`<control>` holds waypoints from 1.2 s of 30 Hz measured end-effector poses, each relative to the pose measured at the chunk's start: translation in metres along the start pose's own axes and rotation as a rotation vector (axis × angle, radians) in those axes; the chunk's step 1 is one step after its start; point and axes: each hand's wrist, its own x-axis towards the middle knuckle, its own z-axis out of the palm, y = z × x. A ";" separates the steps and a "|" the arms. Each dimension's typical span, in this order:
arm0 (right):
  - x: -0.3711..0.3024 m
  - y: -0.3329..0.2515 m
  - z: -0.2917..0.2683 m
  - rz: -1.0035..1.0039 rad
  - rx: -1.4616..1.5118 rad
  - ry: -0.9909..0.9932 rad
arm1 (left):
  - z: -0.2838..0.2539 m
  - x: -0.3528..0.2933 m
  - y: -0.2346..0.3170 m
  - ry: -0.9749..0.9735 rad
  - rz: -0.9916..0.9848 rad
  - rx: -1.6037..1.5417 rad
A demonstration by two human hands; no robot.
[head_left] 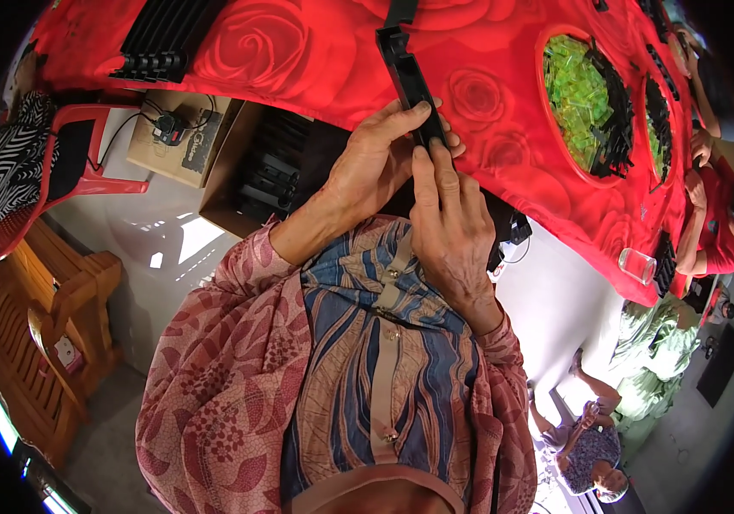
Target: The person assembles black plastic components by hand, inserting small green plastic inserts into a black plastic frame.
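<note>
A long, narrow black plastic channel-shaped piece (pixel 414 84) is held slanting over the near edge of the red table. My left hand (pixel 365 164) grips it from the left, thumb on top and fingers underneath. With its fingertips on the lower end of the same piece, my right hand (pixel 454 224) is closed against it; whether a small part sits under those fingertips is hidden. The far end of the piece lies close to another black part (pixel 401 12) on the rose-patterned tablecloth (pixel 256 43).
To the right lies a round tray (pixel 543 81) of yellow-green translucent pieces and black pieces, beside a second tray (pixel 660 128). Black strips (pixel 166 34) are stacked at far left. A clear glass (pixel 637 265) sits near the right edge. Below are an open cardboard box (pixel 223 193) and a red chair (pixel 97 171). Other people work at right.
</note>
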 end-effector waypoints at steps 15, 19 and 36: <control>-0.006 0.007 0.010 -0.058 -0.003 0.001 | 0.004 0.004 0.002 0.054 -0.005 0.092; -0.008 0.006 0.008 -0.053 -0.039 0.005 | 0.007 0.004 0.001 0.051 -0.019 0.085; -0.004 -0.008 -0.001 -0.155 -0.194 0.019 | 0.023 -0.004 0.005 0.221 0.132 0.313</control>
